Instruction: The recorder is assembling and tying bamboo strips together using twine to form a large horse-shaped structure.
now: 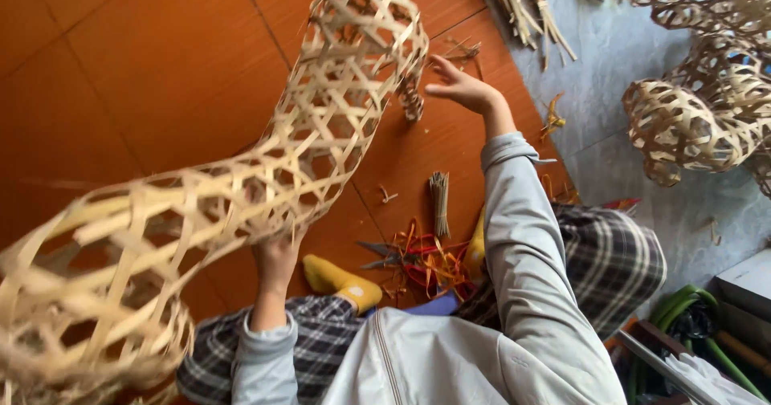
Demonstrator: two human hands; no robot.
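Seated on orange floor (144, 76), legs in plaid trousers, yellow socks (341, 280), grey sleeves. Long bent woven tube (313, 148) of pale bamboo strips, open lattice, raised off the floor across the middle of view: near end wide and blurred at lower left, far end up at top centre. Left hand (275, 262) under the tube's middle bend, fingers curled up into the weave and mostly hidden by it; grip looks closed on the tube, exact hold not clear. Right hand (459, 88) stretched out at the far end, just beside the tube's mouth, fingers spread and loosely open, holding nothing; fingertips near a short hanging strip tail (412, 100), contact not certain. On the floor between the legs: scissors (377, 254), a tangle of red and orange scraps (430, 262), a small bundle of cut sticks (439, 200). Loose strips (530, 8) at top, at the edge of grey tile (626, 52). More woven pieces (691, 124) piled at right, well apart from the hands. Green hose (683, 305) at lower right.
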